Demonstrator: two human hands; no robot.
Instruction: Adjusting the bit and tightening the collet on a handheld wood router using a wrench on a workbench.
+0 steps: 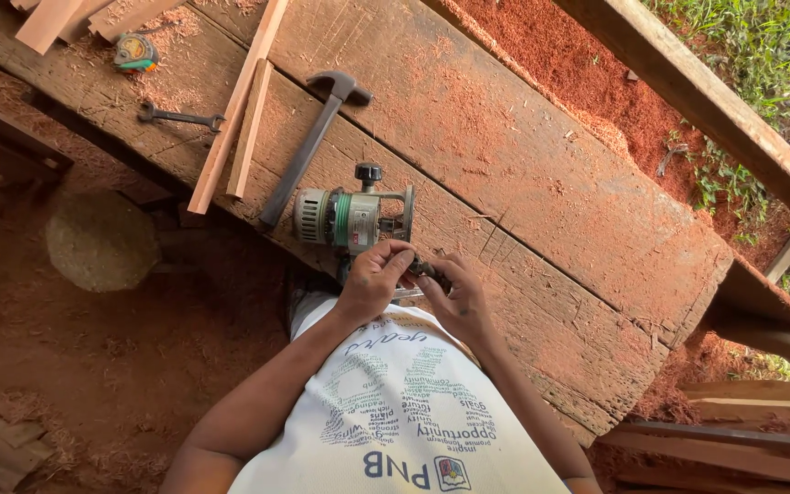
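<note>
My left grip (375, 277) and right grip (457, 295) meet at the near edge of the counter (541, 183), both clenched on a small dark part (421, 268) pinched between my fingertips; I cannot tell what it is. Just beyond my fingers, touching them, lies an electric router (351, 218), on its side, with a black knob on top. A hammer (313, 146) lies slantwise beside it, then two wood strips (240, 119). Farther left sit a spanner (180, 116) and a tape measure (135, 52). Sawdust covers the ground.
</note>
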